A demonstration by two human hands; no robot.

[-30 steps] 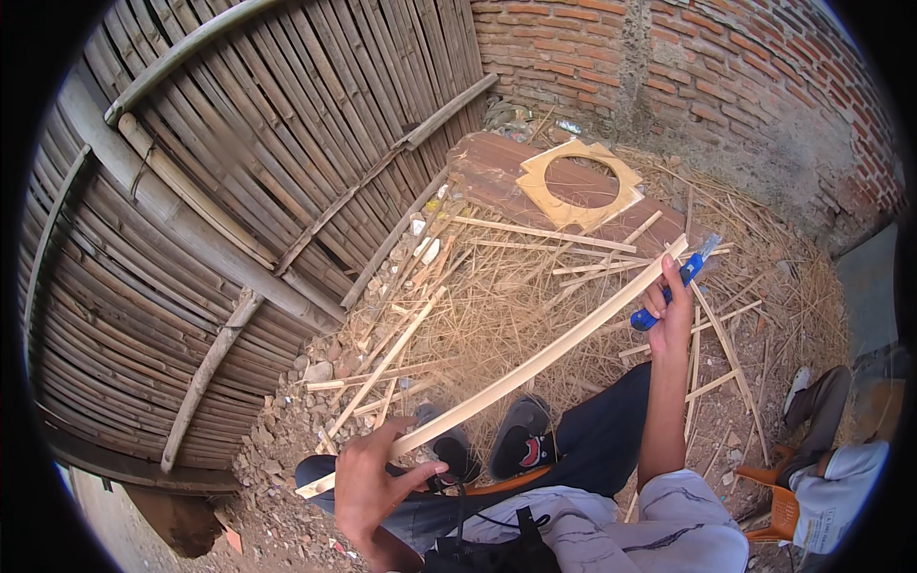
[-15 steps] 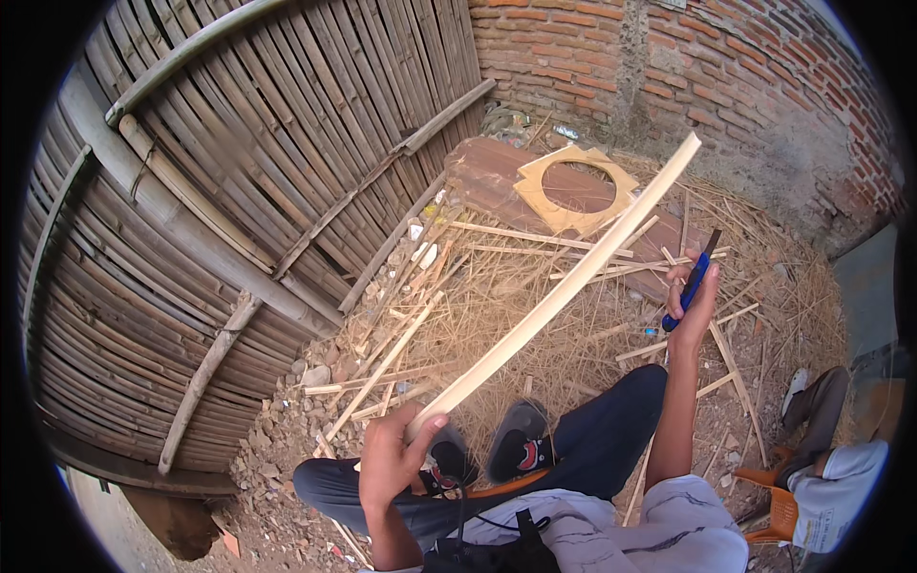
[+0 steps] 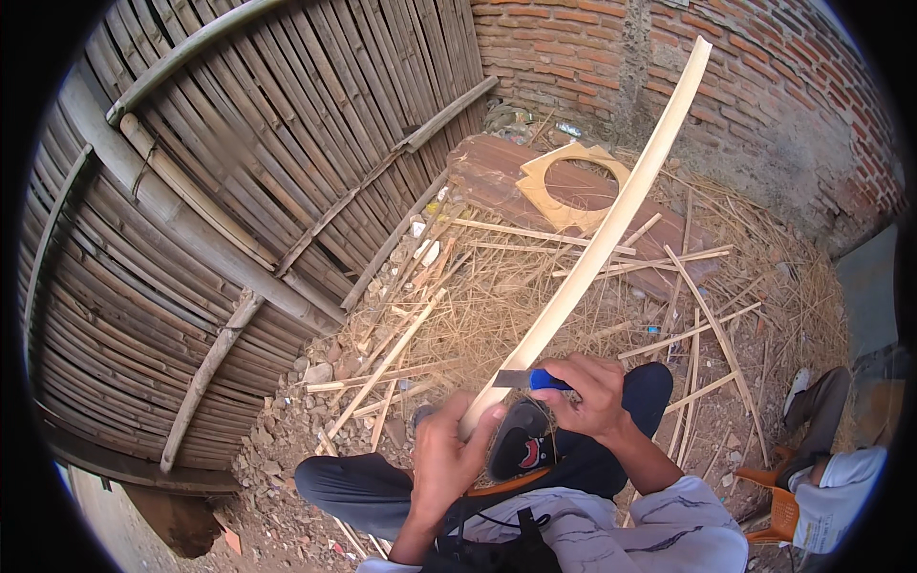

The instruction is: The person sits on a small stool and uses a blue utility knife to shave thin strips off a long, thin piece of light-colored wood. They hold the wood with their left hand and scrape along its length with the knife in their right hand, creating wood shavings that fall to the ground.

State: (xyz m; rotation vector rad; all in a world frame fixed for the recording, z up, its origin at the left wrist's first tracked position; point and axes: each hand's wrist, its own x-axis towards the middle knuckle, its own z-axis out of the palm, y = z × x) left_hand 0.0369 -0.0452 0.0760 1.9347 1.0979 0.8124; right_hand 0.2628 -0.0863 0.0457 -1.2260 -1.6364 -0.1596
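A long, pale strip of split bamboo (image 3: 611, 232) slants up and away to the right from my lap. Its near end is gripped by my left hand (image 3: 449, 454), thumb on top and fingers underneath. My right hand (image 3: 587, 393) is closed around a blue utility knife (image 3: 551, 380). The knife's blade (image 3: 513, 379) is out, lying across the strip just beyond my left thumb and appearing to touch it. Below the strip, between my knees, one dark shoe (image 3: 521, 439) shows.
Thin bamboo strips (image 3: 387, 361) lie scattered over straw and rubble. Farther off, a brown board (image 3: 487, 177) carries a cut-out panel with a round hole (image 3: 532, 196). A bamboo wall (image 3: 287, 143) stands left, a brick wall (image 3: 544, 43) behind. At right, another person (image 3: 841, 487) sits on an orange chair (image 3: 778, 511).
My right hand has come down and left from the right side, bringing the knife blade onto the strip. My left hand has shifted right, and the strip's far end has risen.
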